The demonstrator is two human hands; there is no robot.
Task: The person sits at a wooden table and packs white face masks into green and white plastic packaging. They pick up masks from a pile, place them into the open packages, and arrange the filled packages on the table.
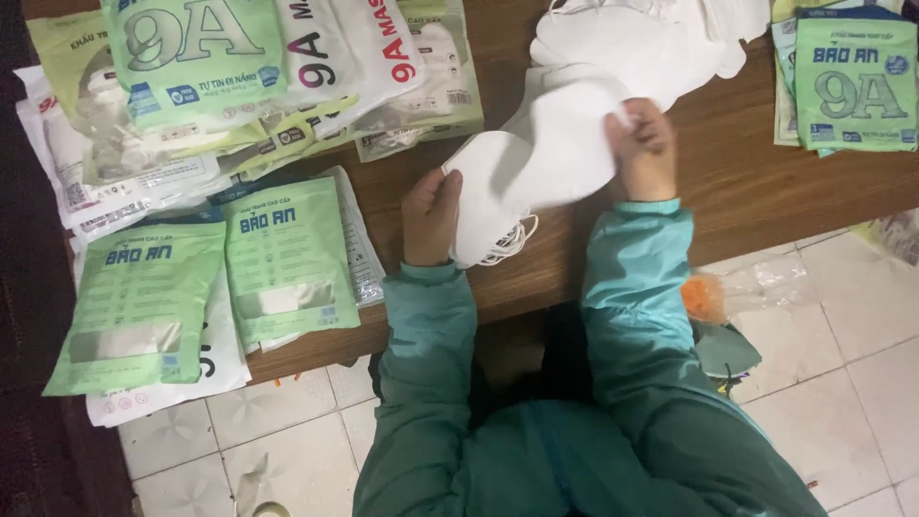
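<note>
At the left end of the brown wooden worktop (747,182) lie flat pale-green plastic packets (287,258), two side by side over white ones, their lower ends hanging past the near edge; beyond them, toward the far left corner, a looser heap of green and white printed packets (239,67) overlaps. Just right of the green pair, the left hand (431,213), in a teal sleeve, is closed around the near end of a stack of white folded fabric face masks (493,187), thumb on top, with thin white ear loops dangling from the stack's lower edge over the near edge of the worktop. The stack lies between the two hands, tilted up toward the right. The right hand (643,153), also in a teal sleeve, pinches the upper right edge of the topmost white mask (565,134), fingers curled over it. Beyond the hands, at the far edge, a pile of loose white masks (632,33) spreads out. At the right end sits another small stack of green packets (852,81). Below the near edge, right of the sleeve, a clear plastic bag with something orange (728,292) rests over the pale tiled floor (862,383).
</note>
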